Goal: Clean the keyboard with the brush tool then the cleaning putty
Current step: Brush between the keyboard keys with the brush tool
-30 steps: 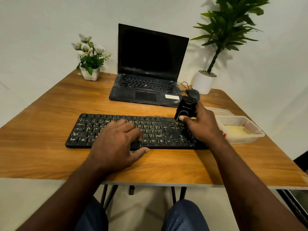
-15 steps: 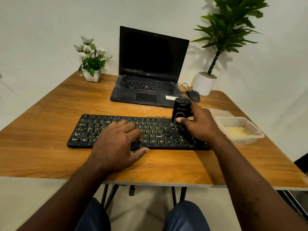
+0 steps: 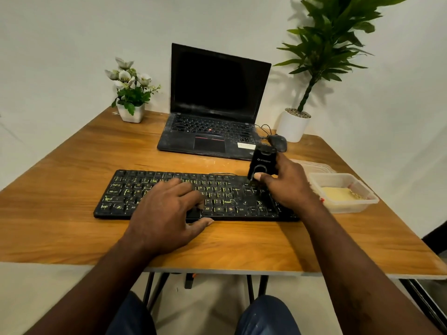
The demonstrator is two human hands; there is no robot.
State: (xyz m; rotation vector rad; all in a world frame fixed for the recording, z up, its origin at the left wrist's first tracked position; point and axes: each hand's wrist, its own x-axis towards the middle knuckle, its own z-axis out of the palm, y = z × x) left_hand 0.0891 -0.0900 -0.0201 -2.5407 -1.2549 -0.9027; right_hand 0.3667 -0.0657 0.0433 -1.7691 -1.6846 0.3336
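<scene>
1. Near the front edge of the tabletop (image 3: 60, 201) and parallel to it: a black keyboard (image 3: 229, 199) with yellow-green legends.
2. Over the keyboard's right end, upright in the right hand (image 3: 287, 187): a black brush tool (image 3: 263, 163), thumb and fingers clamped on its body, lower end down at the far rows of keys. Contact with the keys too blurred to tell.
3. Flat on the keyboard's middle: the left hand (image 3: 167, 213), fingers relaxed and a little apart across the keys, thumb on the bare wood just in front.
4. Just beside the keyboard's right end, near the right edge: a clear plastic container (image 3: 350, 206) of pale yellow cleaning putty (image 3: 341, 194). Behind it, a clear lid (image 3: 312, 165).
5. Toward the back edge: an open laptop (image 3: 217, 93), screen dark, with a black mouse (image 3: 278, 141) at its right. White flowers (image 3: 130, 81) in a white pot by the back left corner, a tall green plant (image 3: 326, 44) in a white pot by the back right.
</scene>
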